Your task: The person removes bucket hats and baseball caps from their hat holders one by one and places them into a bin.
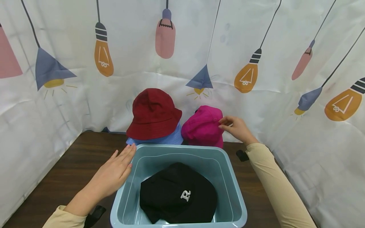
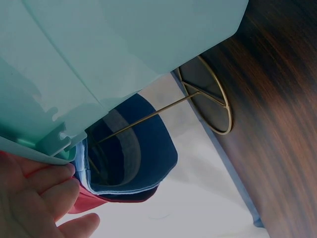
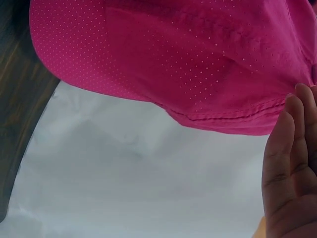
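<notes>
A light blue plastic bin [image 1: 239, 199] holds a black cap [image 1: 168, 193] with a white R on it. My left hand [image 1: 114, 172] lies along the bin's far left corner, fingers straight; in the left wrist view its fingertips are right at the bin's rim. Behind that corner, a red bucket hat [image 1: 154, 115] sits over a blue bucket hat [image 2: 153, 144]. At the right side of a pink cap [image 1: 202, 126] is my right hand [image 1: 235, 128], its thumb and fingers apart. In the right wrist view its extended fingers [image 3: 280, 163] overlap the cap's edge.
A thin gold wire stand [image 2: 225, 106] rises into the blue hat from a round base. Beneath everything is a dark wood table [image 1: 85, 158]. White cloth [image 1: 199, 38] printed with lamps hangs behind and along both sides. Black straps [image 1: 242, 155] sit at my wrists.
</notes>
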Demonstrator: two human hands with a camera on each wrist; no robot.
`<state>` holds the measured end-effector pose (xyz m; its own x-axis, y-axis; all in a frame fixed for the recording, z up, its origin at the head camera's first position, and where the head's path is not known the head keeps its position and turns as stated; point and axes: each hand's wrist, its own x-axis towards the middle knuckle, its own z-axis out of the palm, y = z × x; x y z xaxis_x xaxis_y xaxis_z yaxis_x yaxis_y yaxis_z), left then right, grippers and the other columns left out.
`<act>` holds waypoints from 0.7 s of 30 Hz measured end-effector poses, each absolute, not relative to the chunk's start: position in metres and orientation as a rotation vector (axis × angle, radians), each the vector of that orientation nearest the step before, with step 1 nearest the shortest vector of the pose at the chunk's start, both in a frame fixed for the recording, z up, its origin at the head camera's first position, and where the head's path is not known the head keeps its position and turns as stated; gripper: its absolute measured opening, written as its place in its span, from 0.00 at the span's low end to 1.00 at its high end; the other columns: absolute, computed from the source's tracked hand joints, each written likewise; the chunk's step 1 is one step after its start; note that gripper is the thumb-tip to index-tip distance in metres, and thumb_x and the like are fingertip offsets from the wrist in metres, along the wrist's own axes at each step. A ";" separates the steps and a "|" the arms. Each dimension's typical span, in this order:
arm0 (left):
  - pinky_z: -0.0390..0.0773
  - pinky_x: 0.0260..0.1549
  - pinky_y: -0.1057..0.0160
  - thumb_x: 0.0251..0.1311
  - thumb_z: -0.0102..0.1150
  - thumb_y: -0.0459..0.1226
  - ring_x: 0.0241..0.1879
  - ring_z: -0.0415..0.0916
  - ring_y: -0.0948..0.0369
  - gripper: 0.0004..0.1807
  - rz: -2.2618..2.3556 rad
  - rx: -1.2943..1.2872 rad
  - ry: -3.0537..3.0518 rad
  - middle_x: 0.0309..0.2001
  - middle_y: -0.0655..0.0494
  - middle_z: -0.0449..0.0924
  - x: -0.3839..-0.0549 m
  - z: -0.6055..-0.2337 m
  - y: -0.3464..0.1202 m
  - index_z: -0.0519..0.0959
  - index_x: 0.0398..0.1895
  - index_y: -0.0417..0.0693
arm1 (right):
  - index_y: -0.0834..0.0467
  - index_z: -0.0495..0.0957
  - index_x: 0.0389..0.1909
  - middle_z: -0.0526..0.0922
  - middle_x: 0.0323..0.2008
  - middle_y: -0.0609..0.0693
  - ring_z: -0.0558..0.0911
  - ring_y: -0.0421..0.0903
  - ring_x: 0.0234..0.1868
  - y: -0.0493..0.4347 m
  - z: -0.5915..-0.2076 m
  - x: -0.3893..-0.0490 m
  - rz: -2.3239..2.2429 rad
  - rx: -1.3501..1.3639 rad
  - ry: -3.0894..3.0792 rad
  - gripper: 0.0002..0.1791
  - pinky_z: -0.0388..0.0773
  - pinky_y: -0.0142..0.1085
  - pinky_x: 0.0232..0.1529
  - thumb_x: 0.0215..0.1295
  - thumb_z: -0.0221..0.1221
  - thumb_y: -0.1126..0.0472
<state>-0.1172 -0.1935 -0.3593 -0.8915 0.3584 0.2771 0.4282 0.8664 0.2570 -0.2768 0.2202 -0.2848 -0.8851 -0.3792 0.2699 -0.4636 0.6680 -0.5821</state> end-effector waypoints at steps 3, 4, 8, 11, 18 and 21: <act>0.52 0.63 0.39 0.66 0.48 0.41 0.69 0.52 0.44 0.32 -0.468 -0.603 -2.819 0.69 0.40 0.56 -0.117 -0.359 -0.193 0.58 0.69 0.34 | 0.64 0.79 0.45 0.82 0.39 0.57 0.80 0.52 0.39 0.221 -0.285 -0.278 1.010 0.678 -2.748 0.13 0.78 0.42 0.40 0.61 0.62 0.64; 0.53 0.63 0.39 0.66 0.48 0.41 0.69 0.52 0.44 0.32 -0.467 -0.604 -2.818 0.69 0.40 0.56 -0.117 -0.359 -0.193 0.58 0.69 0.34 | 0.64 0.78 0.45 0.82 0.39 0.57 0.79 0.52 0.40 0.221 -0.285 -0.279 1.008 0.665 -2.747 0.13 0.78 0.42 0.41 0.61 0.62 0.63; 0.53 0.63 0.39 0.66 0.48 0.41 0.69 0.52 0.44 0.32 -0.468 -0.603 -2.817 0.69 0.40 0.56 -0.117 -0.359 -0.194 0.58 0.69 0.34 | 0.64 0.78 0.45 0.81 0.40 0.57 0.78 0.53 0.42 0.219 -0.284 -0.280 0.997 0.604 -2.740 0.13 0.78 0.43 0.41 0.61 0.62 0.63; 0.53 0.63 0.39 0.66 0.48 0.41 0.69 0.52 0.44 0.31 -0.469 -0.601 -2.817 0.69 0.40 0.56 -0.117 -0.359 -0.194 0.58 0.69 0.34 | 0.64 0.77 0.45 0.80 0.41 0.58 0.77 0.54 0.42 0.218 -0.283 -0.282 0.987 0.573 -2.724 0.14 0.77 0.44 0.40 0.61 0.62 0.63; 0.54 0.62 0.39 0.66 0.48 0.42 0.69 0.52 0.44 0.32 -0.467 -0.596 -2.822 0.69 0.40 0.56 -0.116 -0.359 -0.193 0.58 0.69 0.35 | 0.66 0.76 0.47 0.80 0.42 0.60 0.78 0.56 0.43 0.214 -0.285 -0.287 0.991 0.541 -2.677 0.15 0.78 0.45 0.41 0.60 0.62 0.63; 0.54 0.62 0.39 0.66 0.48 0.42 0.69 0.52 0.44 0.32 -0.478 -0.593 -2.824 0.69 0.40 0.56 -0.116 -0.359 -0.193 0.58 0.69 0.35 | 0.67 0.75 0.48 0.79 0.43 0.61 0.79 0.56 0.44 0.212 -0.285 -0.289 0.993 0.545 -2.663 0.16 0.77 0.46 0.42 0.60 0.62 0.64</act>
<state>-0.1159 -0.1930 -0.3585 -0.8954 0.3520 0.2727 0.4221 0.8660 0.2681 -0.2888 0.2122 -0.2850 -0.8996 -0.2574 0.3528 -0.4255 0.6984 -0.5755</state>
